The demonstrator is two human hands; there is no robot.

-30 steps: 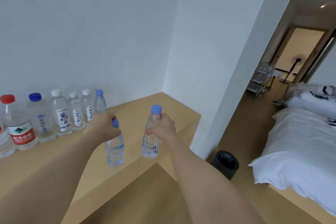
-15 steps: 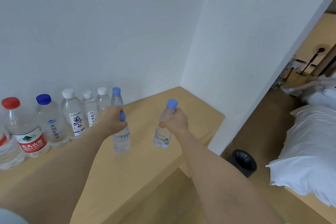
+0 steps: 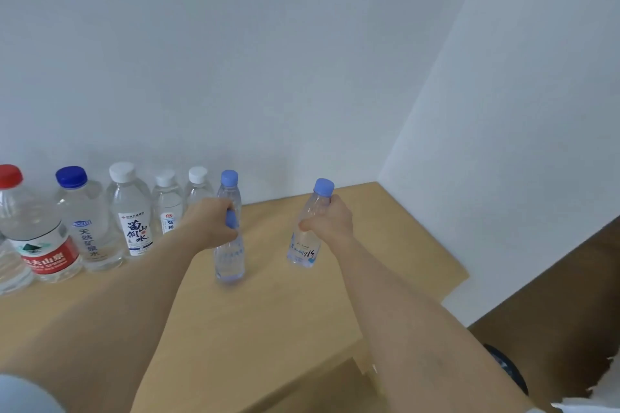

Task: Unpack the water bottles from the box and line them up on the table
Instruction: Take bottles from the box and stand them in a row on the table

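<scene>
A pale wooden bench (image 3: pixel 302 312) ran into a corner of white walls (image 3: pixel 235 60). A row of bottles (image 3: pixel 131 211) stood against the back wall, its last one just behind the left hand (image 3: pixel 211 225). That hand gripped the upright bottle (image 3: pixel 229 261) at its top, base low at the bench. The right hand (image 3: pixel 330 221) gripped the tilted bottle (image 3: pixel 303 250) by the neck, over bare bench nearer the corner. Past the right edge lay brown floor (image 3: pixel 553 278) and a dark bin (image 3: pixel 503 365).
</scene>
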